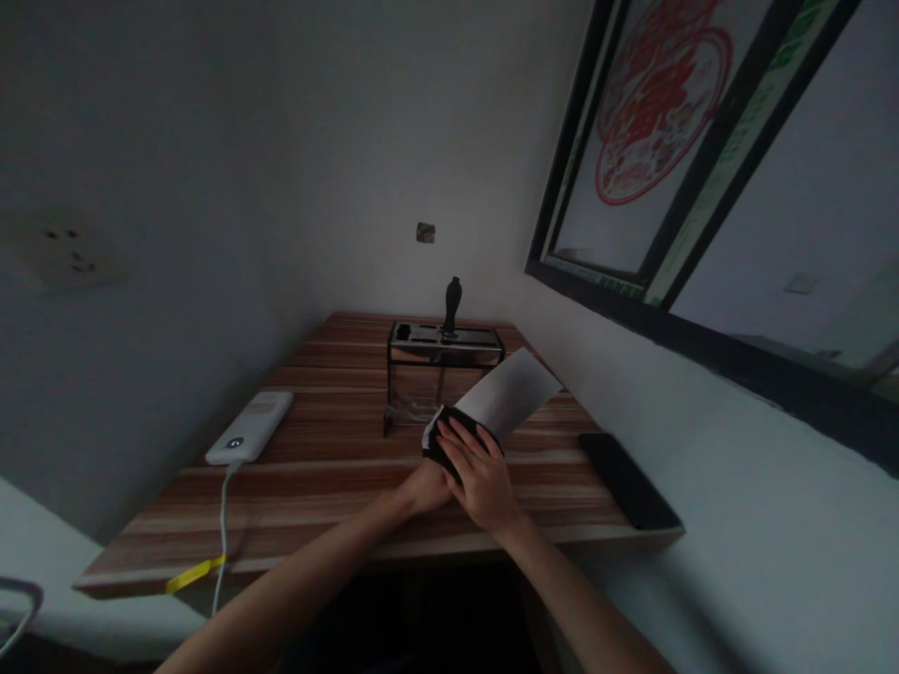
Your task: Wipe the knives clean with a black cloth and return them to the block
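Observation:
A cleaver with a broad silver blade [509, 391] points up and to the right above the table in front of me. My left hand [426, 487] is at its lower end, where the handle is hidden; most of the fingers are covered. A dark cloth [436, 453] with a pale edge lies over the lower part of the blade. My right hand [481, 479] presses the cloth down with its fingers laid across it. Just behind stands a knife rack [484, 339] with a black metal frame, and one black-handled tool [453, 301] stands upright in it.
The striped wooden table [316, 440] meets walls at its back and sides. A white power bank [251, 428] with a white cable [224, 524] and yellow tag [189, 574] lies left. A black phone [628, 480] lies near the right edge. A dark-framed window [653, 328] rises on the right.

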### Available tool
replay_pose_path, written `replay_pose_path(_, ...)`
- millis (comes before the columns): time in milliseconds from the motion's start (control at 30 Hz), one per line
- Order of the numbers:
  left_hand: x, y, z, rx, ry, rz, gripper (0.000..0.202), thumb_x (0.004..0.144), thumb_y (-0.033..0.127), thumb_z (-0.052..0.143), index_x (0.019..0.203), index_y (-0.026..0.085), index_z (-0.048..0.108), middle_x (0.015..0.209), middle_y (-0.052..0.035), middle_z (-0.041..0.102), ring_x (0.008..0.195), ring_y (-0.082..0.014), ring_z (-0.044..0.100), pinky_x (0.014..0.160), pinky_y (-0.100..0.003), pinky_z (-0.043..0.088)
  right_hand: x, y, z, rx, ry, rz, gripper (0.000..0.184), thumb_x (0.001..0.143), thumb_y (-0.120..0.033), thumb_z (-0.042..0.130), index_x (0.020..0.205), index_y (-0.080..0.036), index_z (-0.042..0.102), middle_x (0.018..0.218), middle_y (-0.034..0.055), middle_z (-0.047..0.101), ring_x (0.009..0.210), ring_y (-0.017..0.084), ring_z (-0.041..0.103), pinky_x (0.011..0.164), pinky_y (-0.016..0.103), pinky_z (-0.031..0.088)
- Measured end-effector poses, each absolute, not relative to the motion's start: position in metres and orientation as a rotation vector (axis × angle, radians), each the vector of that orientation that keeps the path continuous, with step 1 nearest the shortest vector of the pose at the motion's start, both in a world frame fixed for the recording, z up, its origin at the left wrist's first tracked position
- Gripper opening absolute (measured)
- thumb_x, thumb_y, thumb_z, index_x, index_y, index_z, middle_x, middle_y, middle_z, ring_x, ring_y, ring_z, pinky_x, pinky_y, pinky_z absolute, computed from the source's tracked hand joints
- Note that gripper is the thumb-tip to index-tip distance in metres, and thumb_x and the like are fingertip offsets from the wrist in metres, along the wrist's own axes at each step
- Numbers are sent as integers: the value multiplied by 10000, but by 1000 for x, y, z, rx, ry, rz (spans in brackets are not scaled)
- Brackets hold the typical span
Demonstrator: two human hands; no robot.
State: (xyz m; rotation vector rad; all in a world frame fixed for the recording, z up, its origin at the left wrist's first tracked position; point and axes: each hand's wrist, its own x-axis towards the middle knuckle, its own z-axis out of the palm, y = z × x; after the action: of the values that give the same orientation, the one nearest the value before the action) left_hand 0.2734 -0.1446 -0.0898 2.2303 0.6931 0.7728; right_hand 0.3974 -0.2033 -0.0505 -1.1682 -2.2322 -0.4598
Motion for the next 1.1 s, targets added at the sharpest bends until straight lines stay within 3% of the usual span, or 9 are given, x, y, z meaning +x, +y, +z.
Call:
replay_pose_path(133, 275, -148, -80, 2180, 683, 862, 460, 727, 173, 503, 1182, 117, 542, 1150, -138, 617, 1139, -271, 508, 1012, -425, 369, 404, -198, -46, -1186, -2193, -509, 404, 908, -210, 400, 1306, -169, 452, 1414, 44, 423, 1351, 181, 296, 1102, 405, 201)
replay_pose_path(233, 274, -151, -74, 2170, 771, 785, 283, 724, 179, 509, 971, 104, 624, 896, -89, 680, 875, -221, 597, 827, -331, 476, 410, -194, -38, -1220, -2148, -543, 383, 921, -216, 391, 1295, -172, 460, 1404, 39, 437, 1346, 182, 307, 1099, 409, 199)
replay_pose_path(333, 273, -153, -67, 2162, 817, 704, 196, 771, 246, 504, 810, 100, 628, 722, -39, 658, 665, -152, 565, 643, -242, 460, 417, -191, -28, -1222, -2123, -579, 375, 925, -221, 391, 1290, -177, 464, 1389, 43, 457, 1337, 187, 326, 1094, 413, 204)
replay_pose_path(500, 273, -157, -61, 2196, 830, 718, 300, 824, 379, 488, 831, 108, 618, 730, -31, 640, 637, -133, 531, 609, -226, 417, 429, -188, -14, -1228, -2069, -643, 368, 931, -231, 389, 1286, -174, 466, 1373, 51, 477, 1329, 183, 342, 1098, 409, 196)
replay_pose_path(1100, 272, -157, -63, 2298, 886, 618, 315, 829, 407, 482, 858, 117, 603, 708, -15, 592, 622, -132, 496, 582, -229, 368, 473, -176, 19, -1289, -1833, -773, 392, 934, -238, 372, 1314, -192, 454, 1352, 52, 503, 1322, 190, 357, 1102, 428, 213)
